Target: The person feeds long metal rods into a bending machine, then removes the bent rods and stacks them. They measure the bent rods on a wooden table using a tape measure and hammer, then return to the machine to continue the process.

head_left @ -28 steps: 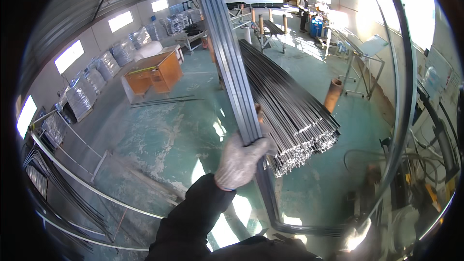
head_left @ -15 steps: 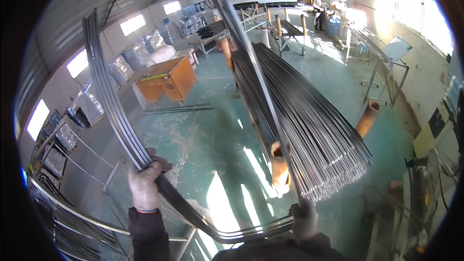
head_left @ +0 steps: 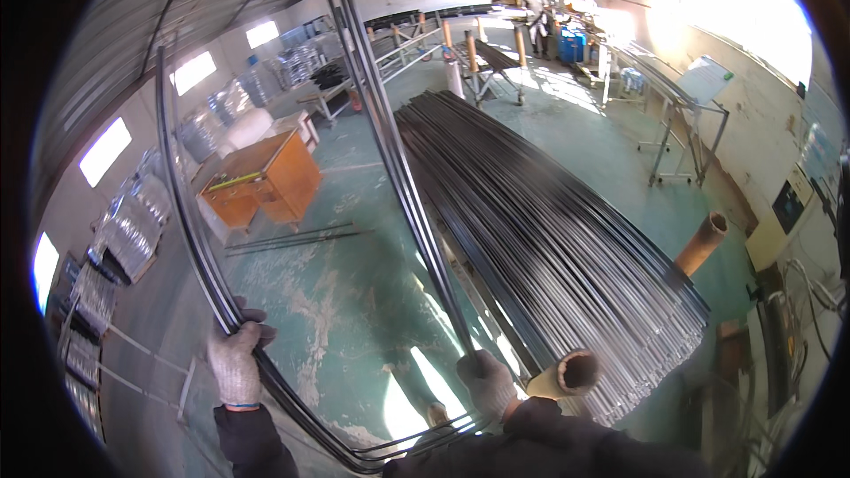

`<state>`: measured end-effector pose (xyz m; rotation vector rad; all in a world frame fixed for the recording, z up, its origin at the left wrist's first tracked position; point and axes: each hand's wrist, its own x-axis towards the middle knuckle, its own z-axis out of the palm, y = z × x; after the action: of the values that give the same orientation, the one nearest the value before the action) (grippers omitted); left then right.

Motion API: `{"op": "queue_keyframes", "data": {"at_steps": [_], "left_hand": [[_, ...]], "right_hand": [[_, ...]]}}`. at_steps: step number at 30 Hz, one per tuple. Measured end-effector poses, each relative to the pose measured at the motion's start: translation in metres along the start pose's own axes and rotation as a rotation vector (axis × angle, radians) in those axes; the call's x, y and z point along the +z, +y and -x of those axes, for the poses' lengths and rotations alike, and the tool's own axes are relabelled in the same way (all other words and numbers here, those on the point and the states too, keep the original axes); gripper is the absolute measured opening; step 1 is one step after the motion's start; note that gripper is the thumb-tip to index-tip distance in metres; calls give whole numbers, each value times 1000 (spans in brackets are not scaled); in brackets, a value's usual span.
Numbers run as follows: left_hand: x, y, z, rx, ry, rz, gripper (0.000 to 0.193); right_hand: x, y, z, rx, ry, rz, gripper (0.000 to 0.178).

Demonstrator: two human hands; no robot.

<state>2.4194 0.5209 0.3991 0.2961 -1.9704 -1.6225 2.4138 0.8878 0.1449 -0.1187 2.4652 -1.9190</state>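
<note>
A bundle of long dark metal bars (head_left: 197, 252), bent into a U, is held up in front of me. Its two legs rise away from me, and the bottom bend lies low near my body. My left hand (head_left: 237, 363), in a pale knit glove, is wrapped round the left leg just above the bend. On the other side my right hand (head_left: 490, 383), gloved too, is closed round the right leg. That leg stands along the left edge of a large stack of straight dark bars (head_left: 558, 239). A rusty tube post (head_left: 567, 373) is close beside my right hand.
Another rusty post (head_left: 701, 243) borders the stack on the right. A wooden desk (head_left: 261, 177) and thin bars on the floor (head_left: 297, 237) are to the left. Wrapped pallets (head_left: 133, 221) line the left wall. A person (head_left: 536, 18) stands far off near a whiteboard stand (head_left: 704, 84).
The bent bars have moved left relative to the stack, so the right leg no longer crosses over its middle. Both hands keep their hold, and the near post now appears closer to me.
</note>
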Motion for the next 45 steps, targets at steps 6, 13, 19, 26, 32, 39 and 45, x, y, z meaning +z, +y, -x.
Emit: {"op": "queue_keyframes", "data": {"at_steps": [6,13,19,26,32,39,45], "left_hand": [[85,-115,-142,-274,-443,101,45],[231,-236,-227,-298,-788,-61,32],[385,-317,-293,-305,-972,-201,17],[557,-363,-363,-296,-1128,-328,12],[638,-432,-388,-168,-1125,-550,14],[665,-450,-405,329,-1275,-752,14],[660,-418,-409,340,-1293,-734,15]], "right_hand": [[39,-8,-94,269,373,-171,19],[21,12,-184,421,719,-124,16],[-18,74,-290,674,873,-121,23],[-70,135,-402,820,980,85,30],[-108,166,-464,911,991,77,31],[-93,152,-471,776,1091,396,62],[-89,135,-471,768,1056,698,53]]}}
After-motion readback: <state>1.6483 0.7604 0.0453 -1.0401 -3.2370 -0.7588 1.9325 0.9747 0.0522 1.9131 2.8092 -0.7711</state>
